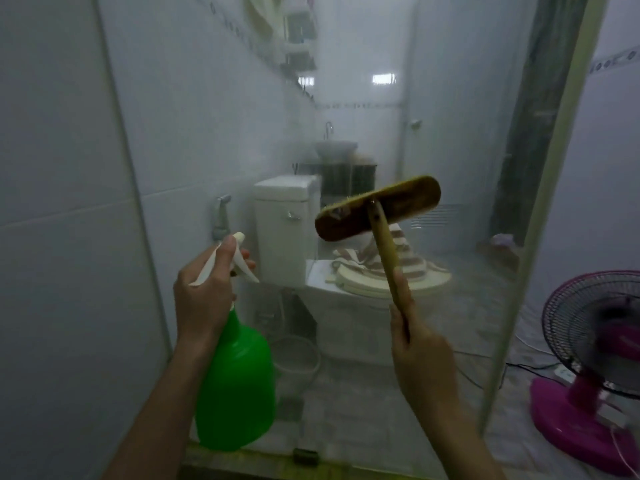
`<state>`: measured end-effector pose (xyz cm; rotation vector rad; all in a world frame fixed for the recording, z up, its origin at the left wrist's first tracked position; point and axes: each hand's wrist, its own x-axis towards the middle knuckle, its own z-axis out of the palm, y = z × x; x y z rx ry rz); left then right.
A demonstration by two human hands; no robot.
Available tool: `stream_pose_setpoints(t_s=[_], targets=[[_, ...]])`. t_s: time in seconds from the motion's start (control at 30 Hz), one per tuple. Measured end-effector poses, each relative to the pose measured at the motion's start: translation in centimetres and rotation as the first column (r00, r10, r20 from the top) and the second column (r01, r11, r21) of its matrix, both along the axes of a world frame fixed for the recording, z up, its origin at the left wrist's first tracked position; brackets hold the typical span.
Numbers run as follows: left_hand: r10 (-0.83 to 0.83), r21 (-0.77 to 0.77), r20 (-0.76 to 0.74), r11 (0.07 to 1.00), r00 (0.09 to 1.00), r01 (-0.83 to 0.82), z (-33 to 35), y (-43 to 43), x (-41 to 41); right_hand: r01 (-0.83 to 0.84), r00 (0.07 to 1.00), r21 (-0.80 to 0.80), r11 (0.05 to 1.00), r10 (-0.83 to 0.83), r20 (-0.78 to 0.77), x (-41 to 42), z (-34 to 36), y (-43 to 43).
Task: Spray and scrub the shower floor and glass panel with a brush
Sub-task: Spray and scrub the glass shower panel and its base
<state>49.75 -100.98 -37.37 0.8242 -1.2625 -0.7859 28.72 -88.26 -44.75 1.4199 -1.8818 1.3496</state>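
Facing the misted glass panel (pixel 346 116), left hand (pixel 204 289) grips the spray bottle (pixel 235 386), right hand (pixel 419 355) grips the brush (pixel 377 207), bristles glassward for scrubbing.

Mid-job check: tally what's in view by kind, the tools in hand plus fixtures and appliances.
Spray bottle: 1, in left hand
Brush: 1, in right hand
Toilet: 1
Basin: 1
Fan: 1
Total: 5
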Motion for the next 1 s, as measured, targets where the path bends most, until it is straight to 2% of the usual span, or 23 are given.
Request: stream_pose_setpoints(t_s=[0.07, 0.23, 0.43, 0.63, 0.83, 0.9, 1.0], targets=[[0.028, -0.035, 0.025, 0.999, 0.999, -0.027, -0.1, -0.5, 0.6, 0.004, 0.999, -0.010, 1.000, -0.004, -0.034, 0.4, 1.2, -1.6], [0.055, -0.097, -0.021, 0.994, 0.998, -0.057, 1.3, -0.5, 1.8, -0.054, 0.991, -0.104, 0.993, 0.040, -0.130, 2.2, 10.0, -7.7], [-0.033, -0.118, -0.061, 0.993, 0.998, 0.026, 3.1, -0.8, 3.4, -0.061, 0.998, -0.006, 0.998, 0.060, -0.033, 2.8, 1.9, -2.8], [-0.032, -0.150, -0.053, 0.988, 0.998, 0.024, 4.4, -0.3, 4.5, -0.051, 0.990, -0.068, 0.996, 0.042, -0.137, 4.6, 12.8, -9.6], [-0.052, -0.158, -0.100, 0.987, 0.994, 0.035, 4.6, -0.8, 6.4, -0.050, 0.999, 0.021, 0.999, 0.050, -0.004, 4.9, 4.6, -3.6], [-0.056, -0.157, -0.097, 0.987, 0.994, 0.040, 4.6, -1.0, 6.6, -0.038, 0.999, -0.014, 0.999, 0.038, -0.021, 5.1, 7.4, -5.7], [-0.051, -0.146, -0.104, 0.989, 0.993, 0.035, 4.7, -1.2, 6.6, -0.095, 0.988, -0.058, 0.994, 0.088, -0.124, 6.9, 15.9, -10.6]])
